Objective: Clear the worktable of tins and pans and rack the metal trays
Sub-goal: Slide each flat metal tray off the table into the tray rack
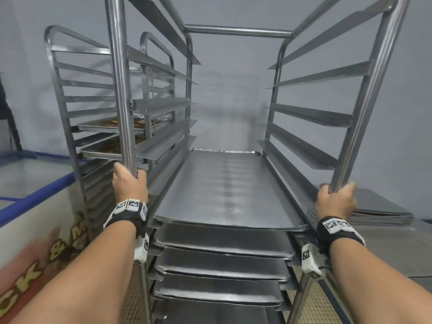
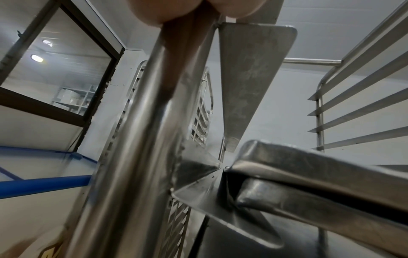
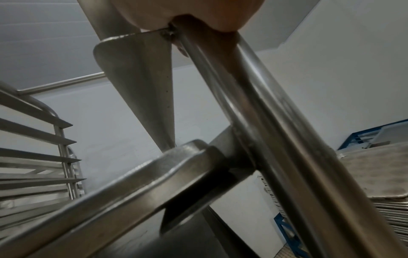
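My left hand and right hand curl their fingers round the rack uprights. Its trays lie flat, long axis running away from me, stacked in the lower runners.

Silver-grey steel rack & trays, grey wall, blue-edged freezer, black/white checker-tag wristbands.

Bare forearms, no sleeves. Black strap round the left wrist, topped with white square blocks printed in black-and-white coded markers; another white marker block hanging below. Same on the right wrist: black band, white marker tiles, white block on the inner side.
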The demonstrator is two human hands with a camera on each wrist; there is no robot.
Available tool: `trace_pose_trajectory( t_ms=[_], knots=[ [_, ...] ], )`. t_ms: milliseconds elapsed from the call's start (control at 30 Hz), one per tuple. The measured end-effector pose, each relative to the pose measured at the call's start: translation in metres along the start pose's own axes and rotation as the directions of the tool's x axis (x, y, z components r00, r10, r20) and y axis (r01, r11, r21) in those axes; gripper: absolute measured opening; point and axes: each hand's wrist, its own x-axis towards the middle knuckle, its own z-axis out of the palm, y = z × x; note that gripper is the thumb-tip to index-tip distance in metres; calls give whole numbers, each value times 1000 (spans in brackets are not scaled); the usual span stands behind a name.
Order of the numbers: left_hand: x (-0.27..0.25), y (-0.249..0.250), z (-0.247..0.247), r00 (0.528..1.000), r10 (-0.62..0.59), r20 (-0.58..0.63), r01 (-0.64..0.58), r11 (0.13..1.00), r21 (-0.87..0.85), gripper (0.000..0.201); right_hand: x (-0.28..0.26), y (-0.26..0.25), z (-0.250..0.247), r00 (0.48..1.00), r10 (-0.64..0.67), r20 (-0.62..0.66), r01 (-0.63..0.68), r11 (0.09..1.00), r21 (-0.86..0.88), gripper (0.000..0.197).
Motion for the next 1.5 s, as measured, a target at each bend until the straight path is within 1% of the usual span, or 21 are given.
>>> trace_pose_trajectory(
  t_ms=[167, 367, 433, 567, 733, 867, 1033, 1200, 1400, 1500],
  knots=[
    [20, -5, 44, 1000, 7, -8, -7, 1000, 23, 30, 28, 8, 40, 999, -9, 32, 8, 999, 35, 25],
    [38, -3, 92, 999, -30, -40, 32, 997, 63, 34, 61, 15, 87, 997, -56, 60, 52, 997, 61, 21],
    [45, -2, 108, 999, -30, -41, 33, 997, 77, 32, 71, 16, 101, 996, -44, 79, 40, 997, 60, 21],
    [57, 0, 137, 998, -49, -47, 53, 995, 85, 30, 91, 21, 131, 993, -63, 101, 56, 995, 77, 21],
    [77, -5, 178, 996, -69, -64, 73, 995, 67, 29, 118, 29, 170, 992, -71, 102, 60, 992, 112, 19],
    [94, -13, 210, 997, -51, -62, 54, 997, 59, 26, 138, 35, 200, 991, -84, 99, 72, 990, 119, 18],
    [112, -18, 250, 997, -32, -66, 35, 998, 44, 26, 162, 41, 237, 993, -71, 94, 60, 991, 116, 18],
    [131, -28, 279, 998, -14, -63, 16, 1000, 27, 27, 177, 39, 268, 994, -84, 73, 75, 991, 114, 19],
    [153, -38, 314, 999, 13, -50, -11, 999, 33, 24, 193, 37, 301, 995, -71, 72, 65, 995, 81, 21],
    [163, -41, 329, 999, 3, -49, -1, 999, 48, 25, 201, 37, 318, 996, -42, 78, 38, 998, 55, 21]
  ],
)
